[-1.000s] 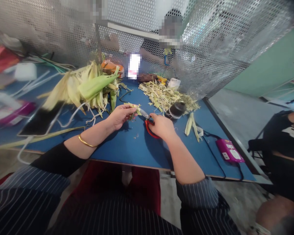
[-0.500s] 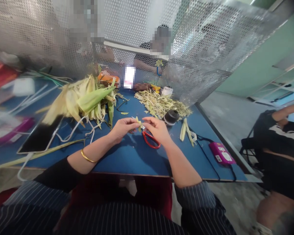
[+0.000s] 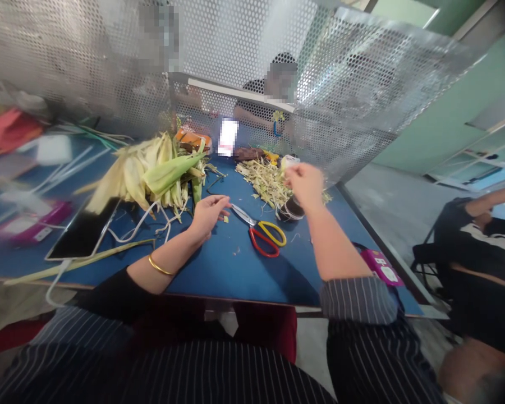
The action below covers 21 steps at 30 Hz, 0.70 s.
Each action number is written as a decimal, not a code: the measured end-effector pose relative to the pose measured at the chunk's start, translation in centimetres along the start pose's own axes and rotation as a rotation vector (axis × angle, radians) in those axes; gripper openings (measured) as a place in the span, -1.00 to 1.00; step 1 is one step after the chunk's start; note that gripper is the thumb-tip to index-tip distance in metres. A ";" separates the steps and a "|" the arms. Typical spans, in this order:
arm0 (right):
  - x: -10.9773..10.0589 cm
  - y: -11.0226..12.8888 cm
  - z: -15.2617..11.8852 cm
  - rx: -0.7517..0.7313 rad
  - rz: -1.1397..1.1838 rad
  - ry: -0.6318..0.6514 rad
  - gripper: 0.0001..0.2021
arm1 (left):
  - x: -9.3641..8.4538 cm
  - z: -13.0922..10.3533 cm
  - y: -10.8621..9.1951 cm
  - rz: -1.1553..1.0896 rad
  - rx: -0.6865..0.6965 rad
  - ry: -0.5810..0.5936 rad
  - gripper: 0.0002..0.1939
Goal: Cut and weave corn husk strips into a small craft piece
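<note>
Raised over the far right of the table, my right hand (image 3: 306, 184) is closed in a pinch; a small pale yellow-green piece of corn husk shows at its fingertips. My left hand (image 3: 209, 217) hovers low near the middle, thumb and fingers drawn together; whatever they may hold is too small to make out. Just right of those fingertips lie scissors (image 3: 252, 223) with one red and one yellow handle, blades toward the left hand. Beneath my right hand is a dark thread spool (image 3: 292, 209), partly hidden. Behind it spreads a heap of cut husk strips (image 3: 258, 178).
A pile of corn husks (image 3: 151, 174) lies left, beside a black tablet (image 3: 84, 230) with a white cable. A lit phone (image 3: 228, 137) stands at the back. A purple pack (image 3: 381, 266) sits at the right edge. Behind a perforated screen (image 3: 235, 50) another person sits.
My hands have parted. The right one let go of the scissors and moved up and right with the husk piece; the scissors now lie on the table. The left stayed near its place.
</note>
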State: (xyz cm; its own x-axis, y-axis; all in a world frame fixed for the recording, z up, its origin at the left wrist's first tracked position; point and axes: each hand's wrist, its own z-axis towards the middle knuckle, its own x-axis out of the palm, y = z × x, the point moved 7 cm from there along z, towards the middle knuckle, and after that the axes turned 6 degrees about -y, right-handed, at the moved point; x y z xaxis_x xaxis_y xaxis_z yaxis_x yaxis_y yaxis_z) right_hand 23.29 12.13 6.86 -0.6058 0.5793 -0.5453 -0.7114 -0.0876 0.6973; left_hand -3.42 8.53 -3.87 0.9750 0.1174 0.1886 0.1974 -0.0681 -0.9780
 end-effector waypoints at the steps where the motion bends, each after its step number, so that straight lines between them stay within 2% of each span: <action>1: -1.3 -0.2 1.7 -0.018 -0.141 -0.093 -0.70 | -0.5 0.3 -0.2 -0.022 0.010 -0.047 -0.73; 2: -2.3 -0.1 3.1 -0.046 -0.314 -0.174 -0.66 | -1.0 0.5 -0.5 -0.048 0.020 -0.101 -0.75; 4: -3.3 0.3 4.1 -0.072 -0.414 -0.240 -0.59 | -2.0 0.8 -1.1 -0.105 0.046 -0.204 -0.78; 5: -3.1 0.8 3.8 -0.100 -0.443 -0.238 -0.60 | -2.4 1.0 -1.3 -0.132 0.061 -0.242 -0.79; 6: -2.1 1.6 2.9 -0.163 -0.463 -0.169 -0.65 | -2.7 1.0 -1.5 -0.156 0.078 -0.268 -0.80; 7: -0.4 2.3 1.4 -0.236 -0.456 -0.046 -0.72 | -2.9 1.1 -1.7 -0.174 0.094 -0.287 -0.81; 10: 6.3 4.6 -6.0 -0.459 -0.343 0.440 -0.80 | -3.1 1.1 -2.0 -0.190 0.123 -0.303 -0.82; 12: 9.8 5.3 -10.5 -0.519 -0.370 0.606 -0.77 | -3.1 1.1 -1.9 -0.188 0.119 -0.303 -0.84; 14: 11.8 5.4 -12.8 -0.493 -0.461 0.618 -0.73 | -3.2 1.1 -1.8 -0.193 0.109 -0.305 -0.85; 16: 13.0 5.3 -13.7 -0.469 -0.507 0.629 -0.77 | -3.3 1.1 -1.8 -0.200 0.097 -0.316 -0.86; 21: 15.0 5.3 -13.2 -0.491 -0.497 0.772 -0.86 | -3.0 1.0 -1.8 -0.220 0.108 -0.320 -0.87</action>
State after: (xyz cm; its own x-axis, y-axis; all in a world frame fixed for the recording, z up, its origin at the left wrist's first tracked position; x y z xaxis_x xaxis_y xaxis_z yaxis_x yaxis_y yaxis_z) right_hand 5.71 9.68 -3.74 -0.1451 -0.0210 -0.9892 -0.9049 -0.4014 0.1413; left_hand -6.82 9.27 -2.76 0.8265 0.4209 0.3739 0.3694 0.0958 -0.9243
